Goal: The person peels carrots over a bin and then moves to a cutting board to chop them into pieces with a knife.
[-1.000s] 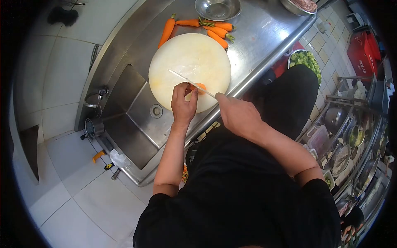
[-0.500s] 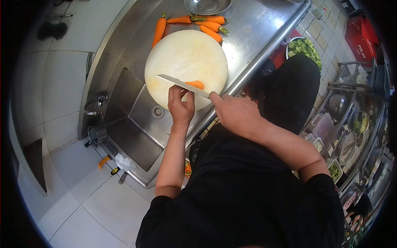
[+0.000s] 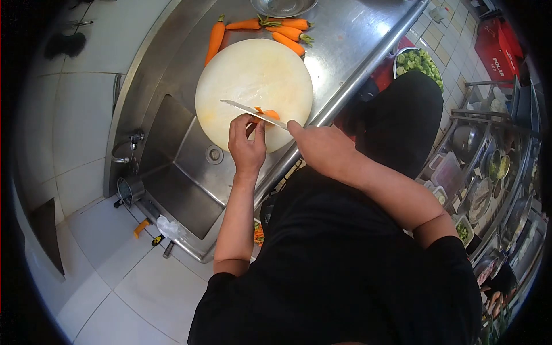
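Observation:
My right hand (image 3: 319, 147) is wrapped round the handle of a knife (image 3: 244, 108), whose blade points left over a round white cutting board (image 3: 253, 72). Beside the blade lie cut pieces of orange carrot (image 3: 269, 115). My left hand (image 3: 247, 144) is at the near side of the blade, fingertips bent round a carrot piece that they mostly hide. Several whole carrots (image 3: 287, 32) lie beyond the board on the steel counter.
A steel sink (image 3: 181, 192) with a drain is left of the board. A metal bowl (image 3: 284, 6) stands at the far edge. Green chopped vegetables fill a bowl (image 3: 418, 62) at right, near shelves (image 3: 489, 115) with containers.
The carrot under the blade now shows as separate pieces, with a small one on the far side of the knife. The whole view has shifted slightly; both hands keep their hold.

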Action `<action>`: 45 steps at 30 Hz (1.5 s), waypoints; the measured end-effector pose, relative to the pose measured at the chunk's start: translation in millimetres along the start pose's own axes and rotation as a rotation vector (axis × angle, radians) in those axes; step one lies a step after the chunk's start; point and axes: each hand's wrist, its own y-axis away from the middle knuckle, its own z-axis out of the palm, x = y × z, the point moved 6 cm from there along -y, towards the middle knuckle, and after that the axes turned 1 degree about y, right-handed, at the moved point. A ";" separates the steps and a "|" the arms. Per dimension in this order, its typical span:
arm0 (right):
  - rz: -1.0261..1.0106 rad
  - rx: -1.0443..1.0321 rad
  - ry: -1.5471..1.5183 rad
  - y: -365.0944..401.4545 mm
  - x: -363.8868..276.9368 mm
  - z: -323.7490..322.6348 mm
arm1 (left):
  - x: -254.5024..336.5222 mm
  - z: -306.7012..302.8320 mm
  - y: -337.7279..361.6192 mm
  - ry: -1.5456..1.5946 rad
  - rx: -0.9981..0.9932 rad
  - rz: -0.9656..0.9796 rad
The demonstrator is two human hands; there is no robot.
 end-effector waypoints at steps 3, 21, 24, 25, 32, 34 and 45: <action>0.002 0.034 -0.001 -4.2 1.8 1.6 | -1.5 1.8 -2.4 -0.019 -0.005 0.001; 0.098 -0.106 -0.040 -22.8 36.4 40.5 | -17.0 -1.7 14.7 0.098 -0.039 -0.067; 0.115 -0.100 -0.045 -23.7 36.9 37.1 | -35.7 -8.1 20.8 0.248 -0.029 -0.126; 0.125 -0.101 -0.042 -23.5 37.9 35.5 | -40.9 -12.2 22.4 0.338 0.009 -0.137; 0.176 -0.140 -0.027 -25.5 39.2 34.8 | -54.1 -57.8 -0.7 0.366 0.128 -0.196; 0.190 -0.148 -0.024 -25.8 40.2 34.9 | -52.2 -67.8 -21.9 0.348 0.148 -0.196; 0.318 0.164 -0.272 -1.3 67.6 18.2 | -90.4 -18.0 -94.2 -0.619 -0.081 -0.233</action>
